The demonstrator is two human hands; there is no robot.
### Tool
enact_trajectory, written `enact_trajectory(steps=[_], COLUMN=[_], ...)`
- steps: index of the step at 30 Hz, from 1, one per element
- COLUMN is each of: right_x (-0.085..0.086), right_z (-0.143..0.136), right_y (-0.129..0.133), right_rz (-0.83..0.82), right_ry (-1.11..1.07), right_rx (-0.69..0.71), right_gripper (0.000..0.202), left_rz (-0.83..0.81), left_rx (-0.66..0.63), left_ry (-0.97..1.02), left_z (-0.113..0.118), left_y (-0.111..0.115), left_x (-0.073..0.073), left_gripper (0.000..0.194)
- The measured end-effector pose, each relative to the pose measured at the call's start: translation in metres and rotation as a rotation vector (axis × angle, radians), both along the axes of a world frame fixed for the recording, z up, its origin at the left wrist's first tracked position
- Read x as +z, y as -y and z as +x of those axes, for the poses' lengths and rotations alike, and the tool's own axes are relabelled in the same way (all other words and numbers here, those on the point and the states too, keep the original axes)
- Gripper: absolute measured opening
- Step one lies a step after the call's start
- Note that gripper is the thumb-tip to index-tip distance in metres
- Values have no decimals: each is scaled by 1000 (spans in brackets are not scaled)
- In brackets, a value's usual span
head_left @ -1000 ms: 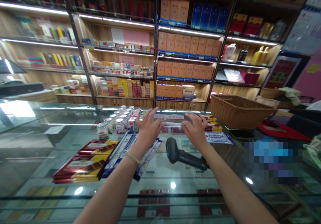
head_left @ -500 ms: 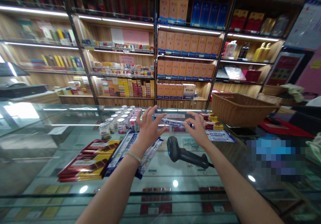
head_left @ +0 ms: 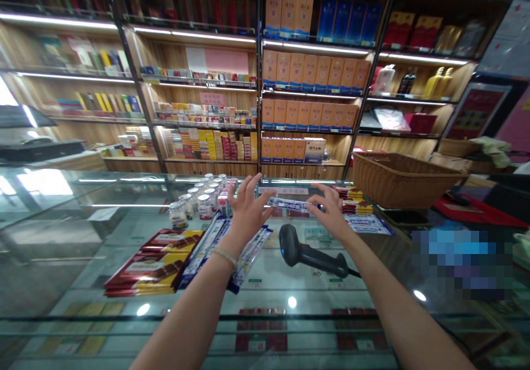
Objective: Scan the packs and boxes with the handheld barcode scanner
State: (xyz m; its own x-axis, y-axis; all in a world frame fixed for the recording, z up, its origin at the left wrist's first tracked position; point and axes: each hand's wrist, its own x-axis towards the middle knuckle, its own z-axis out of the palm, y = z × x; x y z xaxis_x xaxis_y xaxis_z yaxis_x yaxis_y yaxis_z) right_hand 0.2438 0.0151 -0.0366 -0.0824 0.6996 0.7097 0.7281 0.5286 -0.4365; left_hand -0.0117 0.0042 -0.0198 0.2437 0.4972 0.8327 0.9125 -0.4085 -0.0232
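A slim blue-and-white candy packet (head_left: 290, 204) is held level above the glass counter, stretched between my two hands. At its left end, the thumb and forefinger of my left hand (head_left: 247, 207) close around it, with the other fingers raised. My right hand (head_left: 330, 212) pinches its right end between thumb and forefinger. Below the packet, a black barcode scanner (head_left: 310, 255) lies on the glass. Beside my left forearm are more long blue-and-white packets (head_left: 207, 248), partly hidden by the arm, and a stack of red-and-yellow chocolate bars (head_left: 153, 265).
Small lidded jars (head_left: 205, 207) stand behind my left hand. Right of my right hand lie more blue packets (head_left: 368, 225) and chocolate packs (head_left: 358, 201). A wicker basket (head_left: 408, 182) sits at the counter's right. Stocked shelves (head_left: 306, 91) line the back wall.
The left thumb and forefinger have drawn slightly closer together at the packet's left end. The packet's printed face is seen more clearly. The whole view has shifted slightly.
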Motion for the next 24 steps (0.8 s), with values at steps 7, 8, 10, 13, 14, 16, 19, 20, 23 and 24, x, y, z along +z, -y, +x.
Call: enact_trajectory(steps=[7, 8, 10, 13, 14, 16, 19, 20, 23, 24], right_x=[-4, -4, -4, -4, -4, -5, -5, -5, -4, -4], right_z=[-1, -1, -1, 0, 1, 2, 4, 4, 6, 6], right_y=[-4, -3, -2, 0, 0, 0, 0, -1, -1, -1], right_rz=[124, 149, 199, 262, 278, 298, 309, 311, 309, 308], right_ry=[52, 69, 113, 196, 224, 273, 308, 309, 302, 296], right_rx=[-79, -100, -140, -176, -183, -193, -204, -208, -214, -214], right_gripper=[19, 17, 16, 29, 34, 39, 33, 30, 26, 26], left_rz=[5, 6, 8, 7, 6, 7, 16, 17, 15, 15], left_rx=[3, 4, 6, 15, 18, 20, 28, 30, 32, 30], left_ry=[20, 22, 27, 35, 38, 41, 37, 36, 36, 38], left_z=[0, 0, -1, -2, -2, -2, -1, -1, -1, -2], left_y=[1, 1, -1, -2, -2, -2, -2, -2, -4, -5], left_x=[2, 2, 1, 0, 0, 0, 0, 0, 0, -1], left_gripper=[20, 19, 18, 20, 20, 20, 18, 17, 18, 18])
